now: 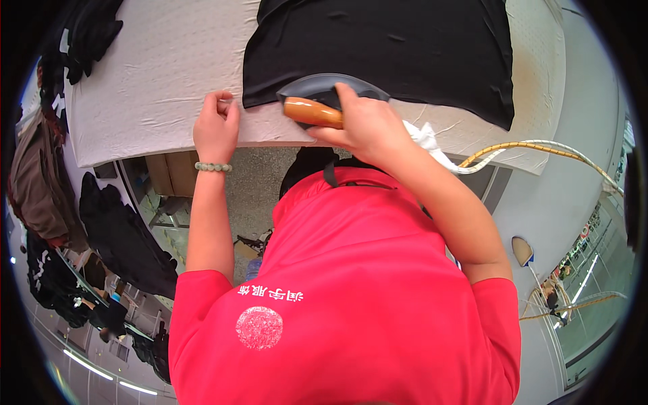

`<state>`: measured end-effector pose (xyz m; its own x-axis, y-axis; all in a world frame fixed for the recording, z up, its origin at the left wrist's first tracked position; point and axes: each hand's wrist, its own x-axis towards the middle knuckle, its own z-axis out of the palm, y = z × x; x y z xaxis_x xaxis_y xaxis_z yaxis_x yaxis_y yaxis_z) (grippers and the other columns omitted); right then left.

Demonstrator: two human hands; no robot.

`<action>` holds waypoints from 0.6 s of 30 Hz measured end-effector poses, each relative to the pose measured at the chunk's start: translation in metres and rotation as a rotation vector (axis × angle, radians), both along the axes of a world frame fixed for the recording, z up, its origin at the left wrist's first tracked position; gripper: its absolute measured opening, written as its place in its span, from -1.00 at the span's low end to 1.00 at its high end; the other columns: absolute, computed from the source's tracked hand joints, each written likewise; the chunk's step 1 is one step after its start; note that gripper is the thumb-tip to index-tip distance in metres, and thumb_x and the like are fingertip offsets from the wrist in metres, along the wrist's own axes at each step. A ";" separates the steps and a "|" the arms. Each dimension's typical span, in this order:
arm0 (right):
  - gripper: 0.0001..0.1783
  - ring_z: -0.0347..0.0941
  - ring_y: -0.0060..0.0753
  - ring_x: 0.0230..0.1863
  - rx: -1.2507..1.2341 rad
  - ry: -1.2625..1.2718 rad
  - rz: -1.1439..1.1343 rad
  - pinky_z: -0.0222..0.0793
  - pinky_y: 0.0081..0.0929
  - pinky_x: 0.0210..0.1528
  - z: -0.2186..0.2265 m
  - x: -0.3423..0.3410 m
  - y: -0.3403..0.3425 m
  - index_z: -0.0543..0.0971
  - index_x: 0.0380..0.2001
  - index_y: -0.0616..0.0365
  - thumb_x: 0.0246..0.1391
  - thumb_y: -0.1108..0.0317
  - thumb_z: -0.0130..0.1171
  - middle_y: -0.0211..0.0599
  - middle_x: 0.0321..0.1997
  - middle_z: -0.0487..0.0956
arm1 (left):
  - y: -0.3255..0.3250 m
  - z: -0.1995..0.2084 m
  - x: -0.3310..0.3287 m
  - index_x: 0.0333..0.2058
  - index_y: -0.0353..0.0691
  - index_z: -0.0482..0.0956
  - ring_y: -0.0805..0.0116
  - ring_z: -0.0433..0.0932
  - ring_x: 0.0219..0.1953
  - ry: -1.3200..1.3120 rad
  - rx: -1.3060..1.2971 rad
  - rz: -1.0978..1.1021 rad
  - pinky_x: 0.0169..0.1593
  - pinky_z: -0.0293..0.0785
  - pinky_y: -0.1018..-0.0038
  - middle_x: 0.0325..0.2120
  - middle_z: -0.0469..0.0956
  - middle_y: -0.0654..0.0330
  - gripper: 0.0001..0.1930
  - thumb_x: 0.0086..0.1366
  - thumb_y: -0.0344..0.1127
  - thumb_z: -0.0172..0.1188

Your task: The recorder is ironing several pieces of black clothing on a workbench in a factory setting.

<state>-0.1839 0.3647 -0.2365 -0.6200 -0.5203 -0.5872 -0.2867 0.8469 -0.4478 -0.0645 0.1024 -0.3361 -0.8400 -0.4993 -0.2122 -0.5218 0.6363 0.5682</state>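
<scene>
A black piece of fabric (378,50) is spread over the padded cream table, with a few creases in it. My right hand (371,125) is wrapped round the glossy wooden handle of a steam iron (314,113). The iron's dark plate lies along the near edge of the fabric. My left hand (217,121), a beaded bracelet on its wrist, hovers by the table's front edge, just left of the fabric's near corner. Its fingers are loosely bent, the thumb stands apart from them, and nothing shows in it.
A white and yellow hose and cord (526,145) run from the iron off to the right. Dark garments (91,34) lie at the table's far left corner. More clothes (118,229) hang at the left. The cream tabletop (155,88) ends just before my body.
</scene>
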 end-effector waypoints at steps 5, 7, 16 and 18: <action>-0.11 0.65 0.16 -0.32 -0.121 -0.025 0.019 0.58 -0.07 -0.25 -0.003 0.013 -0.050 0.37 0.07 0.54 0.06 -0.16 0.32 0.14 -0.43 0.65 | -0.003 0.000 -0.005 -0.13 -0.17 0.56 0.43 0.53 -0.49 0.063 0.249 0.143 -0.34 0.45 0.41 -0.54 0.56 0.30 -0.69 0.25 -0.18 0.38; -0.13 0.66 0.15 -0.36 -0.084 -0.018 0.016 0.59 -0.08 -0.28 -0.004 0.017 -0.055 0.37 0.04 0.57 0.07 -0.14 0.31 0.13 -0.46 0.65 | 0.000 0.000 -0.008 -0.11 -0.19 0.54 0.45 0.51 -0.48 0.052 0.251 0.121 -0.34 0.45 0.43 -0.54 0.52 0.32 -0.67 0.24 -0.19 0.39; -0.34 0.68 0.05 -0.40 0.017 0.109 0.045 0.62 -0.11 -0.37 -0.002 0.018 -0.021 0.37 -0.10 0.38 0.10 -0.05 0.32 0.04 -0.51 0.65 | 0.002 0.010 -0.015 -0.09 -0.18 0.47 0.40 0.47 -0.47 -0.127 0.036 0.035 -0.33 0.45 0.38 -0.53 0.44 0.32 -0.55 0.14 -0.15 0.45; -0.33 0.67 0.10 -0.37 0.141 0.063 -0.014 0.61 -0.09 -0.34 0.000 0.011 0.008 0.38 -0.03 0.33 0.10 -0.06 0.32 0.06 -0.47 0.66 | 0.000 0.011 -0.016 -0.10 -0.20 0.47 0.46 0.42 -0.47 -0.129 0.056 0.027 -0.32 0.43 0.43 -0.52 0.41 0.34 -0.56 0.15 -0.18 0.45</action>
<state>-0.1730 0.3731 -0.2364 -0.6643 -0.4263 -0.6139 -0.2983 0.9043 -0.3053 -0.0802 0.1020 -0.3255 -0.7903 -0.5057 -0.3459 -0.6094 0.5906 0.5290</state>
